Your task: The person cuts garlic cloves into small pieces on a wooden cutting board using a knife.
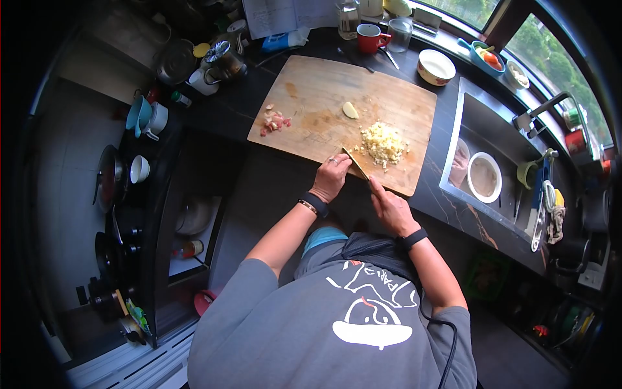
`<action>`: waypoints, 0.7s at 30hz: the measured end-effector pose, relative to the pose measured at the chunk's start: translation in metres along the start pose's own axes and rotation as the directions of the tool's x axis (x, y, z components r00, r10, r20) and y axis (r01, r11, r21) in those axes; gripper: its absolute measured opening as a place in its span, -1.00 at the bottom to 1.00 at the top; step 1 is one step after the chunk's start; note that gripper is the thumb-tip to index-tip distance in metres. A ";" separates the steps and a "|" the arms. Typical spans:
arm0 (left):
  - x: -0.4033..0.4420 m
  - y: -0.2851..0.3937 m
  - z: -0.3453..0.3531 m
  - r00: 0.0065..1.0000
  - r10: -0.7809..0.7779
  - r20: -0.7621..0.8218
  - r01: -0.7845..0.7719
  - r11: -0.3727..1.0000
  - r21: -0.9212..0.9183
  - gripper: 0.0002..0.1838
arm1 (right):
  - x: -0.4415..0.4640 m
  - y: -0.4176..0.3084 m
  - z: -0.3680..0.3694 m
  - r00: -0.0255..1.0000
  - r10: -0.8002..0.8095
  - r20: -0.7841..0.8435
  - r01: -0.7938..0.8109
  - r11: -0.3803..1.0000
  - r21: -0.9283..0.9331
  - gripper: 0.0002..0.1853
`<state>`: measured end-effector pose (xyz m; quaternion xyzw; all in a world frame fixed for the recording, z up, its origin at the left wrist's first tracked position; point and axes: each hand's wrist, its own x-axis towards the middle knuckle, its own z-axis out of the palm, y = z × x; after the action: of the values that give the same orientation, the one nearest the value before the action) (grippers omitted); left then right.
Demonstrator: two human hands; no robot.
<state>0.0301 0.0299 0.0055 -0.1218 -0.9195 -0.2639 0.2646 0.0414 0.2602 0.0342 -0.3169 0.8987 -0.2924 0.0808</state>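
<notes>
My right hand [392,211] is wrapped round the handle of a kitchen knife [357,164], its narrow blade slanting up and left over the front edge of the wooden cutting board [311,84]. At the blade's tip end, the fingers of my left hand [333,176] are bent together and appear to pinch the blade; the exact contact is hard to see. Just beyond the knife lies a heap of finely chopped pale yellow pieces [383,142]. A larger pale yellow chunk [350,110] sits behind it. Small pink and red diced pieces [275,121] rest on the board's left side.
Right of the board is a sink [476,107] with a white bowl [484,177] inside and a faucet [538,117]. Behind the board stand a red mug [372,39], a glass jar [400,35] and a round white bowl [436,67]. Pots and cups crowd the left counter.
</notes>
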 end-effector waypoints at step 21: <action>-0.001 -0.004 0.000 1.000 0.013 0.021 -0.013 1.000 0.024 -0.88 | -0.005 -0.009 -0.017 0.999 -0.039 0.032 0.037 0.998 0.043 -0.41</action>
<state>0.0293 0.0261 0.0032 -0.1274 -0.9245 -0.2499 0.2581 0.0444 0.2654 0.0531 -0.3369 0.8847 -0.3074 0.0967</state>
